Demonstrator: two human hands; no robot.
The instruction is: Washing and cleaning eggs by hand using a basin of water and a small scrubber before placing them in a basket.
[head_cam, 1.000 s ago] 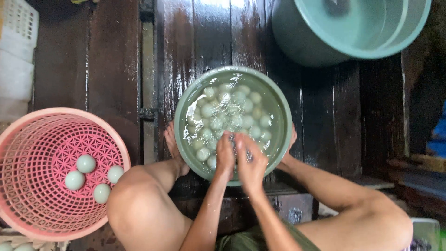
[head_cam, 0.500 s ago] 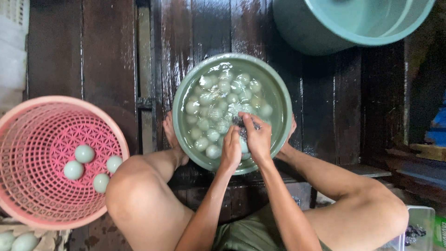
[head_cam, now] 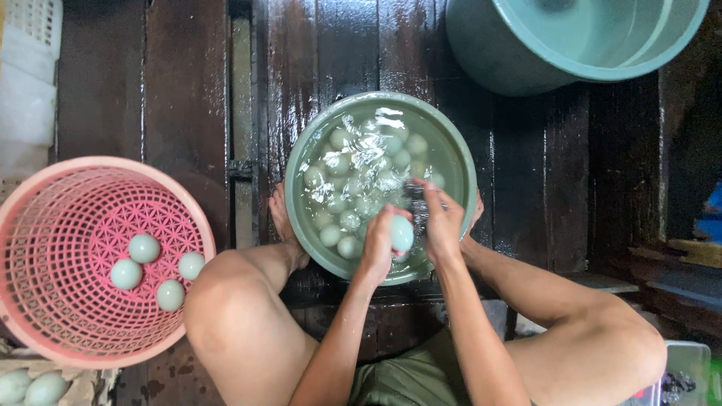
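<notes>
Our left hand (head_cam: 378, 244) grips a pale egg (head_cam: 401, 232), fingers curled; right hand (head_cam: 442, 218) fingers pressed together, at the green basin (head_cam: 304, 229) near edge.

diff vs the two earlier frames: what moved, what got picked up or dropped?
The left hand now holds a pale egg lifted clear of the water; a second ago both hands were down among the eggs. The right hand has shifted slightly right and stays at the water beside that egg. Unchanged: green basin full of eggs, pink basket with four eggs, teal tub behind.
</notes>
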